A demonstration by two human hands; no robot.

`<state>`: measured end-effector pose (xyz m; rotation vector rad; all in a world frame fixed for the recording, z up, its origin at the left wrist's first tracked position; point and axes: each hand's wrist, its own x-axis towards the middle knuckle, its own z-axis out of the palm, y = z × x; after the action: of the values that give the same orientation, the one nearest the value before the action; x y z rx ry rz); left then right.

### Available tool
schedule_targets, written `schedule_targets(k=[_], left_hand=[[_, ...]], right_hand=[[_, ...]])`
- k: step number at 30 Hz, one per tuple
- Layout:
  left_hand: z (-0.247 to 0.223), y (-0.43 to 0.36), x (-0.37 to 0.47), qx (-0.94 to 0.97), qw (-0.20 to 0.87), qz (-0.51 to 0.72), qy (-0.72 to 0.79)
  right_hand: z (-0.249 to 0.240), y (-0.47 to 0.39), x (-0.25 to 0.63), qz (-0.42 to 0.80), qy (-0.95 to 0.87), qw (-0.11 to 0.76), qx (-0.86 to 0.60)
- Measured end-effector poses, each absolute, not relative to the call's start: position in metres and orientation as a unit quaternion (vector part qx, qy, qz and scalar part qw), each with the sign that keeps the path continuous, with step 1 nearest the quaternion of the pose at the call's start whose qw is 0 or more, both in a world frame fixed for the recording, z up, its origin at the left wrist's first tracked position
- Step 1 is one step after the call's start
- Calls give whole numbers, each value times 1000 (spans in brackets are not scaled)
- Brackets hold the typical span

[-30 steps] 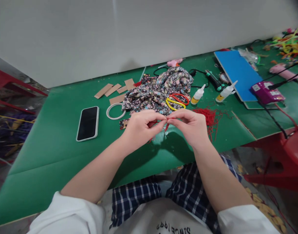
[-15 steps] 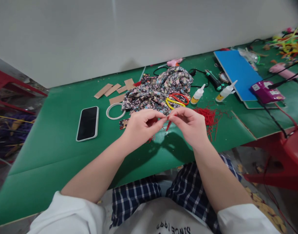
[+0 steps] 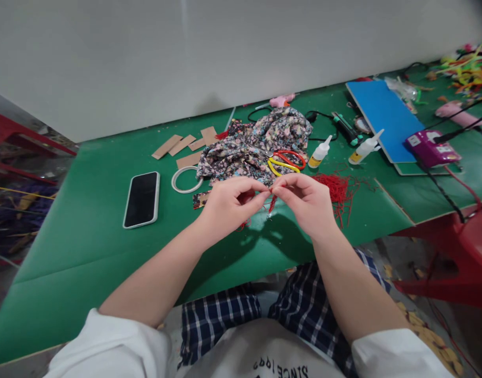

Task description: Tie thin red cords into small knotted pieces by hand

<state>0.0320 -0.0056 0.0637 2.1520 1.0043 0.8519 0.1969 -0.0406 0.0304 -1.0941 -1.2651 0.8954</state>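
Fingertip to fingertip, my left hand (image 3: 233, 203) and my right hand (image 3: 306, 202) pinch a small bundle of red thread (image 3: 272, 202) above the table. Its strands hang down below the right fingertips; the rest is hidden by the fingers. A pile of loose red thread (image 3: 337, 191) lies just beyond my right hand. Scissors (image 3: 287, 163) with one red and one yellow handle rest against floral fabric (image 3: 260, 142) behind both hands. A small floral-covered piece (image 3: 200, 200) shows beside my left hand.
A phone (image 3: 142, 200) and a tape roll (image 3: 186, 179) lie to the left, with cardboard strips (image 3: 181, 144) behind. Two glue bottles (image 3: 320, 152) stand or lean at the right, near a blue board (image 3: 386, 121) and a purple device (image 3: 432, 148). A pink glue gun (image 3: 282, 101) lies by the wall.
Almost nothing differs. Both hands hold the same pinch, with only a slight shift of the right hand and the hanging red strands.
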Motion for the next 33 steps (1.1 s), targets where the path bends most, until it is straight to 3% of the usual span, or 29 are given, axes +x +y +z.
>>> schedule_targets(k=[14,23,33], left_hand=[[62,-6,33,803,327,318,383],[57,-4,34,746,388,349,414],[56,-7,36,750,368,373,404]], right_hand=[[30,-40,195,405,-518,591,-467],[24,-34,196,423,-443,663,-430],[27,-35,192,444,-442,648,-434]])
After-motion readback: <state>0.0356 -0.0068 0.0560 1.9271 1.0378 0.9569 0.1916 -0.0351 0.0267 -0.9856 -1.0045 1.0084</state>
